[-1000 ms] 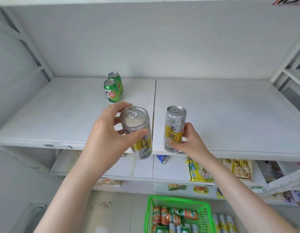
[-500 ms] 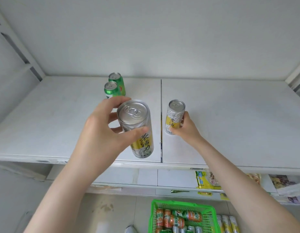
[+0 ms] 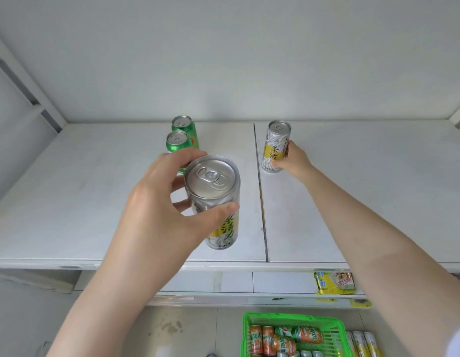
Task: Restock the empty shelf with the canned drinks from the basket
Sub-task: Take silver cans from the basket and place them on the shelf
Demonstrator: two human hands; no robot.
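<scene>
**Head view, looking down over a white shelf.** The shelf (image 3: 365, 191) is made of 2 panels that meet at a dark seam (image 3: 261, 202) running front to back.

The left hand (image 3: 156, 204) grasps the near can (image 3: 216, 191), a tall silver-and-yellow drink. The thumb lies across its front wall and the fingers curl round the far side just under the rim. This can is upright with its tab end toward the camera, held above the left panel close to the seam.

The right hand (image 3: 294, 161), arm stretched forward, grips the far can (image 3: 274, 144), of the same design, low on its right side. This can stands upright on the right panel just beside the seam, toward the back wall. Its base appears to touch the shelf, though the contact line is too small to confirm.

On the left panel 2 green drinks stand upright in file. The rear green can (image 3: 184, 126) is near the back wall and the front green can (image 3: 177, 141) is just before it, its lower part hidden by the left hand's fingers.

Below the front edge, a lower shelf (image 3: 234, 282) carries a yellow packet (image 3: 334, 283) at its right. On the floor (image 3: 172, 328) stands the green basket (image 3: 338, 327), holding several orange cans (image 3: 267, 340), some lying on their sides. Just to the right of its wall lie 3 silver-and-yellow cans (image 3: 362, 343).
</scene>
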